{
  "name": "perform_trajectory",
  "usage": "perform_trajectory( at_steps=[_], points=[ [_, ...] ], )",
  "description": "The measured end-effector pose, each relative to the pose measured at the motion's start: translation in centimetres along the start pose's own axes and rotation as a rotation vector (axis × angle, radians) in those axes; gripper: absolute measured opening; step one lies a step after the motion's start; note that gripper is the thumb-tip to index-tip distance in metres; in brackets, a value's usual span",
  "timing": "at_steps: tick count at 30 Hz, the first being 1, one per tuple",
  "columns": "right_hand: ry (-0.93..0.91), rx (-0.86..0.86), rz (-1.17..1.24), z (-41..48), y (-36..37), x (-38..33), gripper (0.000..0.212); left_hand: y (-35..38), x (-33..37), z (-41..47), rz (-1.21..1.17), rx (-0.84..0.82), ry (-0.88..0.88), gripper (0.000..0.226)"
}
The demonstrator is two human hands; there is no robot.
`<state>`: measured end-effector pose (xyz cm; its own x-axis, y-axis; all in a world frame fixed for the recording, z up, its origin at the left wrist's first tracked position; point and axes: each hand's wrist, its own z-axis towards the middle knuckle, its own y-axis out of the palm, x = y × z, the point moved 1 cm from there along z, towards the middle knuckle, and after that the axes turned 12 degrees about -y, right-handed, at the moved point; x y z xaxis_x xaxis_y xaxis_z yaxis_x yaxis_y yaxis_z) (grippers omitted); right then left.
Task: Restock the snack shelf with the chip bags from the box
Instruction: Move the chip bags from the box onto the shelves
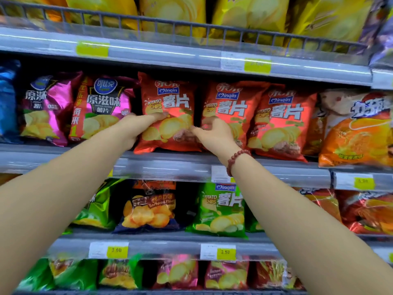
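A red potato chip bag (pixel 170 103) stands upright on the middle shelf (pixel 170 165), between a pink bag (pixel 104 107) and two more red bags (pixel 231 103). My left hand (pixel 136 126) grips its left edge, fingers across the front and thumb behind. At the bag's right lower edge my right hand (pixel 212 133) pinches it with curled fingers; a red bead bracelet is on that wrist. The box is out of view.
Yellow bags fill the top shelf behind a wire rail (pixel 191 26). An orange bag (pixel 357 133) stands at the right of the middle shelf. Green, dark blue and red bags line the shelves below, with price tags (pixel 117 250) on the shelf edges.
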<state>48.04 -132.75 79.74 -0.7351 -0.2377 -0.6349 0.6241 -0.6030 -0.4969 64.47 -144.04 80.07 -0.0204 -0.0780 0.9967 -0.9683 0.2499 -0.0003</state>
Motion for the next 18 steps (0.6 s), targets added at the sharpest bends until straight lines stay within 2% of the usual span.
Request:
perform_trajectory(
  at_steps=[2, 5, 6, 8, 9, 12, 13, 16, 18],
  points=[
    [-0.014, 0.038, 0.064, -1.5, -2.2, 0.7, 0.039, 1.0, 0.0, -2.2, -0.016, 0.1, 0.062, 0.074],
    [-0.044, 0.069, 0.122, -4.1, -6.0, 2.4, 0.035, 2.4, 0.1, -5.6, -0.017, 0.255, 0.151, 0.028],
    [-0.055, 0.081, 0.131, -5.0, -7.4, 3.1, 0.033, 2.8, 0.0, -6.5, -0.075, 0.287, 0.159, 0.035],
    [-0.054, 0.118, 0.159, -6.9, -9.9, 4.8, 0.025, 3.9, -0.5, -8.3, -0.12, 0.378, 0.157, 0.079],
    [-0.038, 0.135, 0.164, -7.6, -10.8, 5.6, 0.023, 4.5, -0.9, -9.0, -0.111, 0.387, 0.153, 0.079],
    [0.031, 0.119, 0.163, -10.5, -14.1, 8.4, 0.017, 8.4, -2.9, -11.0, -0.079, 0.293, 0.131, 0.028],
    [0.052, 0.106, 0.17, -11.6, -15.2, 9.5, 0.016, 10.3, -3.5, -11.9, -0.065, 0.265, 0.123, 0.018],
    [0.113, 0.107, 0.18, -14.9, -18.2, 12.6, 0.016, 15.9, -6.6, -13.8, 0.053, 0.226, 0.107, 0.022],
    [0.161, 0.123, 0.173, -16.8, -19.6, 14.5, 0.014, 20.0, -9.2, -14.9, 0.118, 0.089, 0.055, 0.02]
  ],
)
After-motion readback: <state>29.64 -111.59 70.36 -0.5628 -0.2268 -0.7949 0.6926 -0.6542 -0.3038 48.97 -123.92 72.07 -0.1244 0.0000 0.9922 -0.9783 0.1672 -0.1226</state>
